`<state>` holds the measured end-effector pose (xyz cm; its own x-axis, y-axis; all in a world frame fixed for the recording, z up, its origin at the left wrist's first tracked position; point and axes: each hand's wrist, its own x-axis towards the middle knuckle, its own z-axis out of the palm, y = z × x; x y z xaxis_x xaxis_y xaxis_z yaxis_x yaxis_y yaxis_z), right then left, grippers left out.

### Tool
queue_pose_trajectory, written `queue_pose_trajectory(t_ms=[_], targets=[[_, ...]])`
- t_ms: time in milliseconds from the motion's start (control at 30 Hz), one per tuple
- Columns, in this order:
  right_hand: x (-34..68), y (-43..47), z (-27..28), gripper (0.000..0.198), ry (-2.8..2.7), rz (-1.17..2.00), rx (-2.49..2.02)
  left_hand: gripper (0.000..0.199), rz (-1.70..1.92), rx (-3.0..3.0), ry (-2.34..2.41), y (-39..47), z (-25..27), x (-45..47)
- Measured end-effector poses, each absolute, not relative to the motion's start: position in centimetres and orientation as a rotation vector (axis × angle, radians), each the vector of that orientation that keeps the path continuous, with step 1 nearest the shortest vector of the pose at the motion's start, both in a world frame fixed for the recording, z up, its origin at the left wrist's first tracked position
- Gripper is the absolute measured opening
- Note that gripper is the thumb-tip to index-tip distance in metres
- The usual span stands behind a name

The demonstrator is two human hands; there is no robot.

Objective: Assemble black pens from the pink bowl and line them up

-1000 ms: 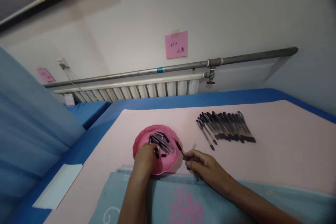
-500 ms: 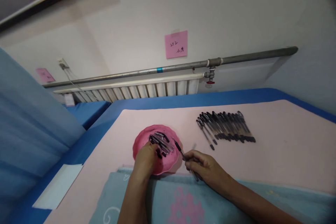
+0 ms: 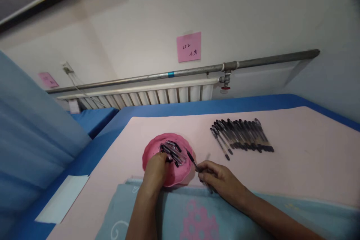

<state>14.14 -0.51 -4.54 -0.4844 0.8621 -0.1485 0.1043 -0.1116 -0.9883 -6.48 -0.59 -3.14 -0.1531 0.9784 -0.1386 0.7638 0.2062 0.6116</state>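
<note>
My right hand (image 3: 215, 176) is closed round a pen (image 3: 192, 158) with a black grip. The pen's bare tip points up and left, toward the rim of a pink scalloped bowl (image 3: 147, 150). My left hand (image 3: 156, 168) reaches into the bowl from the near left. Its fingers are pinched on a small black pen cap (image 3: 169, 159), mostly covered by the fingertips. Black caps and clear pen parts (image 3: 174, 150) lie in a loose pile beside those fingers. To the right, capped pens with clear barrels (image 3: 242, 135) lie side by side in a slanting row.
A pink sheet (image 3: 295, 165) covers the blue-edged surface. Nearest me is a blue-green patterned cloth (image 3: 174, 213). White paper (image 3: 63, 198) lies at the left by a blue curtain (image 3: 42, 138). Behind run a radiator (image 3: 157, 95) and a metal pipe (image 3: 126, 79).
My left fingers have closed over a black cap in the bowl, and the small parts by them have shifted slightly. My right hand keeps the pen in nearly the same place.
</note>
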Motion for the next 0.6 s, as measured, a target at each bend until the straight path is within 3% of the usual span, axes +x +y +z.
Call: queue_pose_trajectory(t_ms=[100,300,467,600], targets=[[14.2,-0.6,-4.4,0.013,-1.570,1.621,-1.082,0.020,0.648,1.673,1.919,-0.8,-2.9,-6.4],[14.0,-0.8,-3.6,0.010,-1.428,1.588,-1.024,0.016,0.861,1.455,1.360,-2.1,-1.5,-4.6],[13.8,-0.8,-3.7,0.013,-1.369,1.632,-1.026,0.007,0.883,1.537,1.296,-2.5,-0.8,-3.3],[13.8,-0.7,-3.8,0.011,-1.373,1.625,-1.042,0.008,1.086,1.216,1.163,-2.3,-0.8,-3.4]])
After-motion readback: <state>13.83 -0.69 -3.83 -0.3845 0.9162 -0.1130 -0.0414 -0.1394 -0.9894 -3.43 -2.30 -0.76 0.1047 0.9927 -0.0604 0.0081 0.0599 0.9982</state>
